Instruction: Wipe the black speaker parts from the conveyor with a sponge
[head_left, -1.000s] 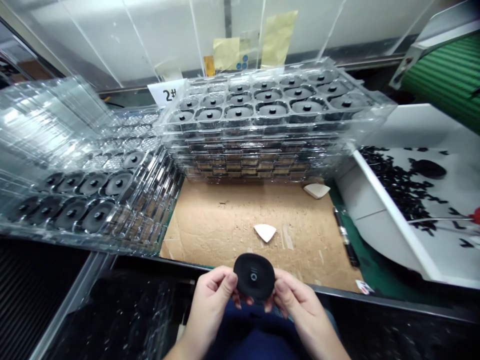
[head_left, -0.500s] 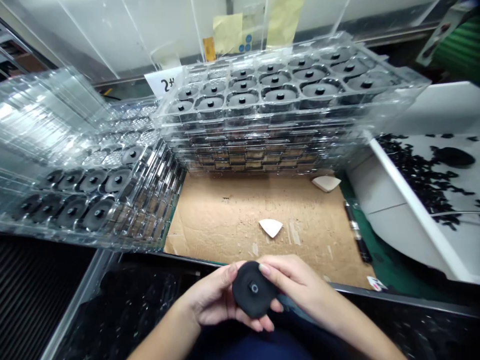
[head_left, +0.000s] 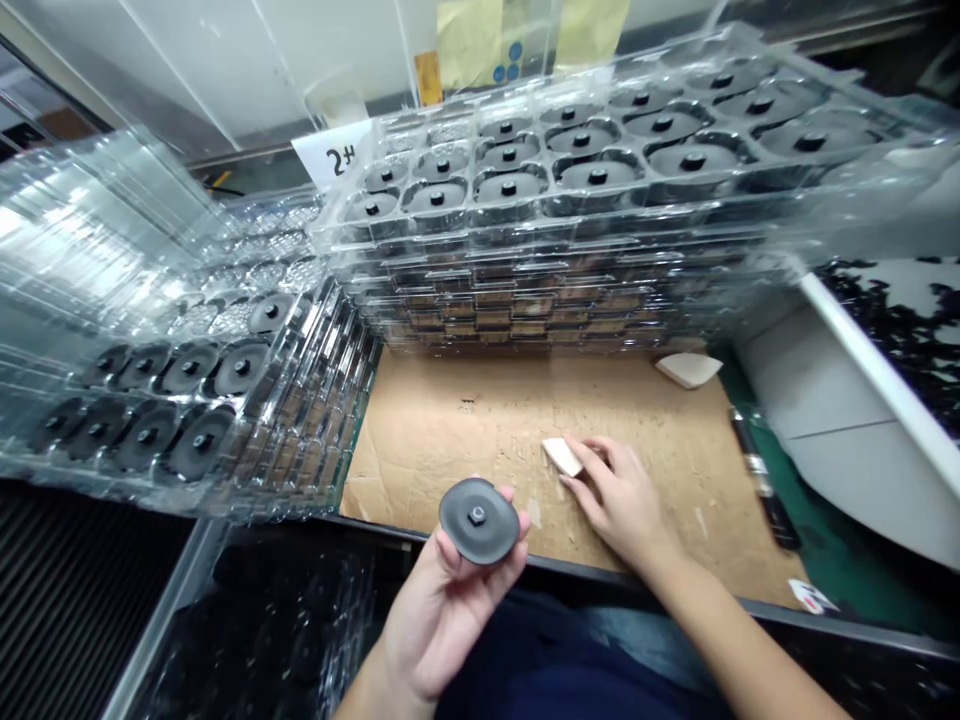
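My left hand [head_left: 442, 610] holds a round black disc [head_left: 478, 520] with a small centre stud, fingertips gripping its rim, just in front of the cardboard sheet [head_left: 465, 420]. My right hand [head_left: 619, 495] rests on the cardboard, its fingers pinching a small white wedge-shaped piece [head_left: 562, 456]. A second white wedge [head_left: 688, 369] lies farther back on the right.
A tall stack of clear trays [head_left: 600, 250] filled with black discs stands behind the cardboard, with a "2#" label [head_left: 339, 160]. More clear trays [head_left: 172, 380] with discs sit at the left. A white bin [head_left: 862, 370] of small black parts is at the right, a dark pen [head_left: 761, 480] beside it.
My right hand left the disc and reached forward onto the cardboard to the white wedge. My left hand alone now holds the disc, turned stud side up.
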